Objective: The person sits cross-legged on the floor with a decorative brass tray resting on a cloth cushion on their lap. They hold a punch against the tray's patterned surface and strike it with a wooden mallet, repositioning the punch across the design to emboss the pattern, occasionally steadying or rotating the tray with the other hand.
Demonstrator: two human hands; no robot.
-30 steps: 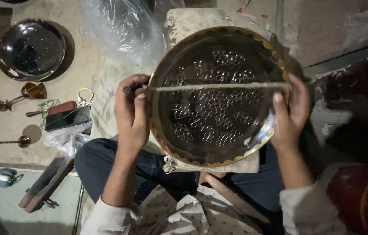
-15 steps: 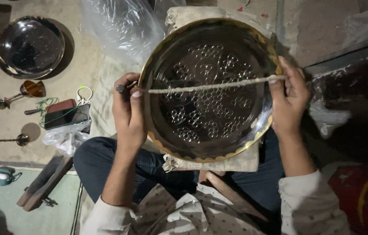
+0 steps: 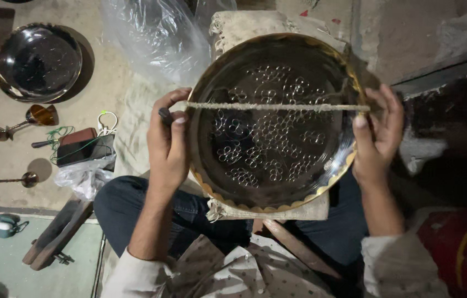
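Brass plate [image 3: 277, 165], round and embossed with ring patterns, rests on a cloth pad [image 3: 266, 211] over the lap. Left hand [image 3: 168, 144] and right hand [image 3: 378, 135] pinch a taut twine [image 3: 277, 106] across it, fingers closed on each end at the rim. Beyond the left fingers: concrete floor [image 3: 106, 88], clear plastic sheet [image 3: 156, 38], dark metal bowl [image 3: 36, 60], brass goblets [image 3: 29, 118].

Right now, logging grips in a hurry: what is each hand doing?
Left hand: closed, pinching the cord's left end and a dark tool.
Right hand: closed, pinching the cord's right end at the plate's rim.
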